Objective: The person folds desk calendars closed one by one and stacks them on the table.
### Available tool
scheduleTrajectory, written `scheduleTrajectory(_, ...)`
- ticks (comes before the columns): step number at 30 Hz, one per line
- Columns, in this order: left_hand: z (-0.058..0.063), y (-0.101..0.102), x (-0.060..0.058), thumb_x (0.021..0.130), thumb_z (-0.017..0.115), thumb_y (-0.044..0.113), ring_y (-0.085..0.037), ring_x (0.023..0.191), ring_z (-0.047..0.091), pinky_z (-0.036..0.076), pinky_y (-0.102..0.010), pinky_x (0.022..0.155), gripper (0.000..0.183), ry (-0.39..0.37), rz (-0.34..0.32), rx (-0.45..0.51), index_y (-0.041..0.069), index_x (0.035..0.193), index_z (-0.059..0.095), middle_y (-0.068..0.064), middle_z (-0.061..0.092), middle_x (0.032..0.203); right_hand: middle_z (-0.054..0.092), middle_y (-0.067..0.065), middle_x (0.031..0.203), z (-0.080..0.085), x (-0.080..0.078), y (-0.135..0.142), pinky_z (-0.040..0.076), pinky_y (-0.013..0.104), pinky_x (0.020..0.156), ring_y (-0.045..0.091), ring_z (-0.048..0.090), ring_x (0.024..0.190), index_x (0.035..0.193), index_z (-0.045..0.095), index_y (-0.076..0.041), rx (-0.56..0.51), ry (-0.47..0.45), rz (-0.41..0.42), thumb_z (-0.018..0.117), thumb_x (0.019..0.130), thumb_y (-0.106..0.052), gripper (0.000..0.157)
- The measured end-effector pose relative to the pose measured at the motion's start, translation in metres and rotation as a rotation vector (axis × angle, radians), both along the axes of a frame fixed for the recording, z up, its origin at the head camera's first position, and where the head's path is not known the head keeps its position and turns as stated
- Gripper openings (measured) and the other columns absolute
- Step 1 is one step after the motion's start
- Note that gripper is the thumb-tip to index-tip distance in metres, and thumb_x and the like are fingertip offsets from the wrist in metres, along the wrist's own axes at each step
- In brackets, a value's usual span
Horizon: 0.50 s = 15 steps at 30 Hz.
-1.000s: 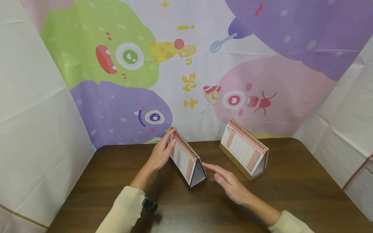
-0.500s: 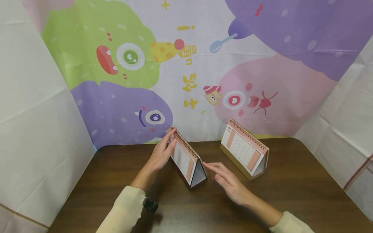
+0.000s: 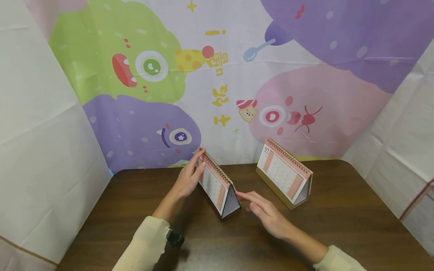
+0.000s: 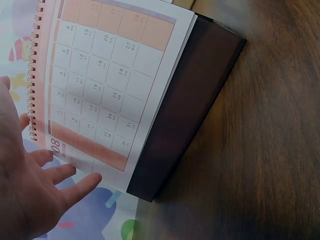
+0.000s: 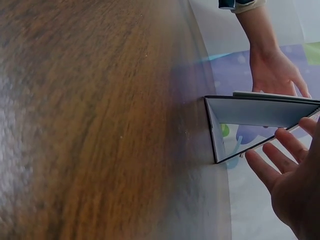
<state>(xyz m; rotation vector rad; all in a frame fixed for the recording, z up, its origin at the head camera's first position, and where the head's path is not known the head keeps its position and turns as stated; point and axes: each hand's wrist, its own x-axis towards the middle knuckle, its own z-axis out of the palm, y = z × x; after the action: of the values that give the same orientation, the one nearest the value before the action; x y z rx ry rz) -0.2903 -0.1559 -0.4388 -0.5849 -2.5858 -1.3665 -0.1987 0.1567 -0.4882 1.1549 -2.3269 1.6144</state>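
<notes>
A desk calendar (image 3: pixel 213 184) with a spiral-bound top and a dark base stands upright like a tent, left of the table's middle. Its page (image 4: pixel 97 75) reads 08 in the left wrist view. The left hand (image 3: pixel 186 178) rests at its far left end, fingers extended along the page and top corner. At the near right end, the right hand (image 3: pixel 266 214) touches the back panel with straight fingertips. The calendar's open triangular end (image 5: pixel 257 112) shows between both hands in the right wrist view, where the right hand's fingers are spread.
A second desk calendar (image 3: pixel 283 171), page 07 with a tan base, stands to the right at a similar slant. Both are on a dark wooden table (image 3: pixel 244 248). A printed cloth with cartoon figures (image 3: pixel 230 75) hangs behind, and white cloth walls (image 3: pixel 37 131) flank the sides.
The right fingertips have shifted slightly lower on the calendar's back panel. The left hand and both calendars look practically the same.
</notes>
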Motion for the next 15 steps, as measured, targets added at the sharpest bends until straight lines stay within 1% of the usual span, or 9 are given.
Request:
scheduleTrajectory(4, 0.0002, 0.0002, 0.0003, 0.12, 0.047, 0.032, -0.047, 0.173, 0.03, 0.027, -0.071, 0.139, 0.059, -0.01, 0.011, -0.003, 0.019, 0.177, 0.038, -0.017, 0.026, 0.188, 0.066, 0.031, 0.147, -0.0011, -0.001, -0.0006, 0.066, 0.041, 0.108, 0.008, 0.064, 0.139, 0.162, 0.055, 0.002, -0.009, -0.015, 0.007, 0.038, 0.117, 0.003, 0.049)
scheduleTrajectory(8, 0.0004, 0.001, 0.0, 0.12, 0.047, 0.032, -0.045, 0.174, 0.028, 0.025, -0.069, 0.14, 0.059, -0.013, 0.018, -0.005, 0.019, 0.177, 0.038, -0.016, 0.027, 0.188, 0.066, 0.032, 0.147, -0.0012, -0.0013, -0.001, 0.066, 0.043, 0.108, 0.005, 0.063, 0.14, 0.162, 0.056, 0.002, -0.014, -0.031, 0.003, 0.037, 0.117, 0.002, 0.048)
scheduleTrajectory(11, 0.0008, 0.0016, -0.0001, 0.12, 0.047, 0.031, -0.044, 0.174, 0.028, 0.025, -0.068, 0.141, 0.059, -0.005, 0.021, -0.003, 0.017, 0.177, 0.038, -0.017, 0.029, 0.188, 0.067, 0.032, 0.144, -0.0006, -0.0015, -0.0016, 0.067, 0.043, 0.106, 0.006, 0.065, 0.138, 0.16, 0.057, 0.002, -0.019, -0.034, -0.009, 0.037, 0.116, 0.003, 0.048)
scheduleTrajectory(15, 0.0013, 0.002, 0.0008, 0.12, 0.048, 0.03, -0.044, 0.174, 0.028, 0.026, -0.067, 0.141, 0.059, -0.007, 0.024, 0.007, 0.017, 0.177, 0.038, -0.017, 0.03, 0.187, 0.068, 0.034, 0.14, 0.0009, -0.0018, -0.0024, 0.068, 0.043, 0.103, 0.011, 0.068, 0.135, 0.158, 0.059, 0.002, -0.025, -0.033, -0.023, 0.037, 0.116, 0.004, 0.048)
